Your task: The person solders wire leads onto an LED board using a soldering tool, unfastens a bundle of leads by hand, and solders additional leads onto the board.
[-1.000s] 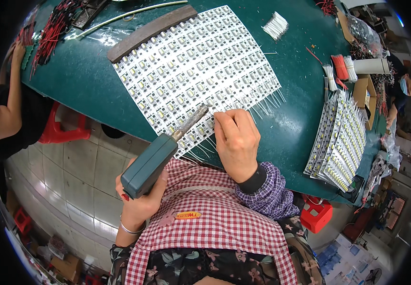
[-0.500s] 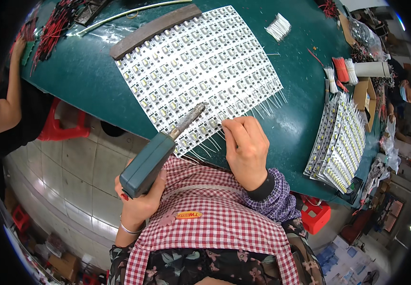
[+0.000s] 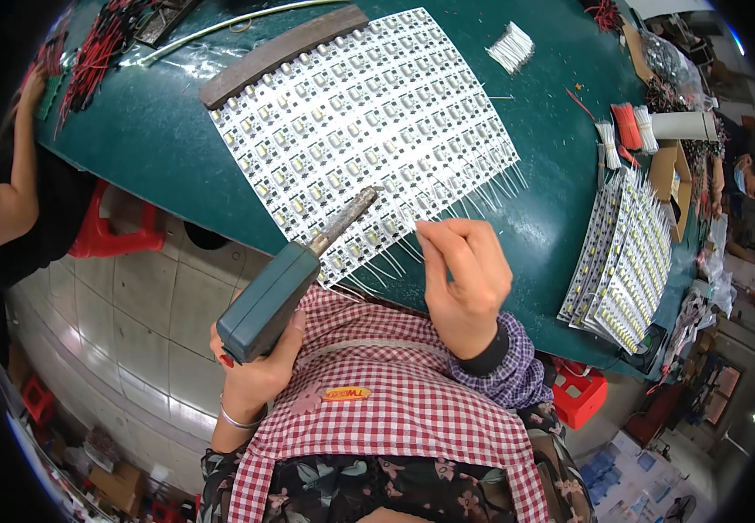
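A white circuit board panel (image 3: pixel 343 135) with rows of small LED modules lies on the green table. Thin white wires (image 3: pixel 382 264) stick out along its near right edge. My left hand (image 3: pixel 258 375) is closed round the dark green handle of a soldering gun (image 3: pixel 266 301). The gun's tip rests over the panel's near rows, touching or just above them. Beside the wired edge, my right hand (image 3: pixel 472 283) is closed in a pinch, thumb against forefinger. Whatever lies between those fingertips is too small to make out.
A dark bar (image 3: pixel 282 57) lies along the panel's far left edge. White wires (image 3: pixel 511 48) lie in a bundle beyond it. At right, wired panels (image 3: pixel 617 261) are stacked near red wire bundles (image 3: pixel 626 128). Another person's arm (image 3: pixel 24 166) reaches in at far left, by a red stool (image 3: pixel 116 227).
My right hand has moved a little right and toward me, away from the panel's edge. The soldering gun and my left hand have barely shifted.
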Available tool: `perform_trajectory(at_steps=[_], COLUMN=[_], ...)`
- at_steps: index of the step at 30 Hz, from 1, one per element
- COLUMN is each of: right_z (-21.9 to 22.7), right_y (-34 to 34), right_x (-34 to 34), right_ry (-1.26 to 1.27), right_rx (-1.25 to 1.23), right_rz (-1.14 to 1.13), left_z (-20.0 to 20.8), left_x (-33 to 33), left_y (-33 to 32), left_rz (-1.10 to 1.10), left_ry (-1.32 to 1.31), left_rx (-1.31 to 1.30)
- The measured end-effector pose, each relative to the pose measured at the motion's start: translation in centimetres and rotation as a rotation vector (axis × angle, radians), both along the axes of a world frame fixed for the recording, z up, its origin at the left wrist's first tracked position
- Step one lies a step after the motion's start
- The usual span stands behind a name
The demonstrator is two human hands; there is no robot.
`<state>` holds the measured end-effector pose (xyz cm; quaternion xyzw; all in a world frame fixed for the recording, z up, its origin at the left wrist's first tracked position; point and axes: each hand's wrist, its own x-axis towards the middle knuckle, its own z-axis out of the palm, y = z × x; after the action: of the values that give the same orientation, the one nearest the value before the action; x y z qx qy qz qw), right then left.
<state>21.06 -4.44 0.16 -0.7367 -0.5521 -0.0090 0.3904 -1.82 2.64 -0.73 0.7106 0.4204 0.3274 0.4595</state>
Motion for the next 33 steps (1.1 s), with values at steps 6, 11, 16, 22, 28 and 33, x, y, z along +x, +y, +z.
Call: perform_trajectory(at_steps=[6,11,16,22,28,33], right_z=[-2.2,-2.5,-2.7,-2.8,-3.0,-2.9], right_y=[0.4,0.4,0.6,1.0,1.1,1.2], right_x=[-0.8,-0.9,-0.7,-0.7,-0.6,-0.4], right_ry=[-0.021,0.004,-0.027,-0.059,-0.066,-0.087], right_rx=[-0.043,-0.068,-0.086,-0.106,-0.103,-0.116], right_rz=[-0.026,-0.008,0.000,-0.010,-0.009,0.010], left_z=[0.0,0.2,-0.1,0.2,0.6,1.0], left_x=[0.1,0.4,0.6,0.8,0.9,1.0], left_y=[-0.1,0.0,0.0,0.1,0.4,0.5], left_rz=[-0.020,-0.054,-0.046,-0.055,-0.076,-0.085], left_ry=[-0.009,-0.017,-0.058,-0.028,-0.013,0.049], left_rx=[-0.056,-0.086,-0.147,-0.157,-0.186,-0.175])
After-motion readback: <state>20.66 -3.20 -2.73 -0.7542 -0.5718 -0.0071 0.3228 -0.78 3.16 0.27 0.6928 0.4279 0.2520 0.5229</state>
